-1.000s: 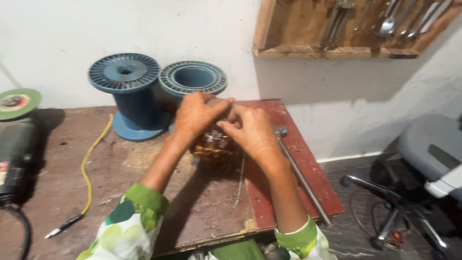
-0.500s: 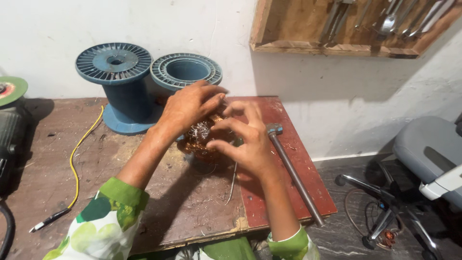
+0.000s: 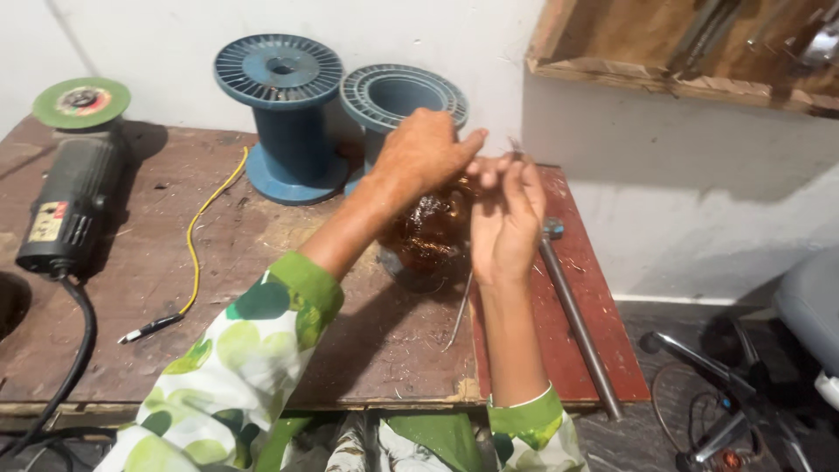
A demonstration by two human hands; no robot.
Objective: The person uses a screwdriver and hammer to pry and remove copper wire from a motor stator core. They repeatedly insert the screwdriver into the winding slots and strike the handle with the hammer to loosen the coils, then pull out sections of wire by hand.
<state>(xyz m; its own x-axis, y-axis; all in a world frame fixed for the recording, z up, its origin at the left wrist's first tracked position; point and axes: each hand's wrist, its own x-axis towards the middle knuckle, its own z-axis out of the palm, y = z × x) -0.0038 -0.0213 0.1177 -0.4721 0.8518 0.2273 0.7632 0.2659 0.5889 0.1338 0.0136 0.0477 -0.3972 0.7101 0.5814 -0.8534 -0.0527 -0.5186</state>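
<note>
My two hands work at a copper coil on a wooden bench.

A grinder (image 3: 65, 197) lies at the bench's (image 3: 175, 288) left edge, then a yellow wire (image 3: 201, 227) and two blue spools (image 3: 284, 114) at the back edge. My left hand (image 3: 419, 153) curls over the coil (image 3: 428, 236) near the middle, fingers bent. My right hand (image 3: 507, 214) pinches a thin wire end beside it. A steel rod (image 3: 577, 319) lies along the right edge.

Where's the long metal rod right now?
In the head view, the long metal rod lies on the red board at the workbench's right edge, just right of the right hand, running from beside the coppery wound part toward the front edge.
</note>
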